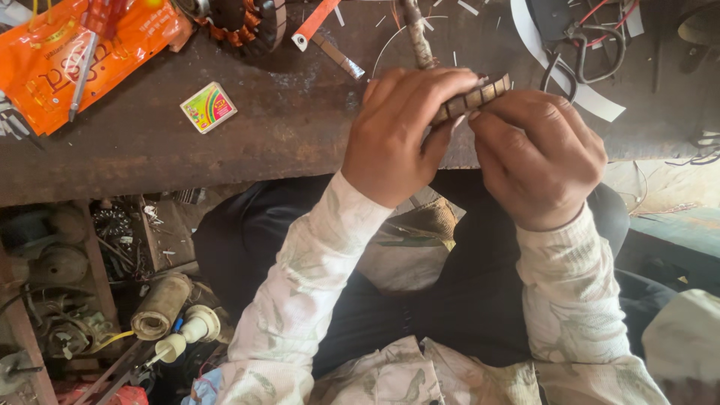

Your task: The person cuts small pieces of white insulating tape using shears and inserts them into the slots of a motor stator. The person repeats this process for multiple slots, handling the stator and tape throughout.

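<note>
Both hands meet at the near edge of a dark, worn workbench (247, 142). My left hand (401, 135) curls over a slotted, ring-shaped metal core (476, 97) with copper-coloured segments. Gripping the same core from the right side is my right hand (536, 161), its fingers under the rim. Most of the core is hidden by the two hands. White patterned sleeves cover both arms. My legs in dark trousers show below the bench.
On the bench lie an orange plastic packet (60, 56), a small colourful matchbox (208, 106), a wound copper coil (247, 26), scissors (581, 56) and white paper strips (600, 101). To the lower left are old motor parts and a paper roll (159, 307).
</note>
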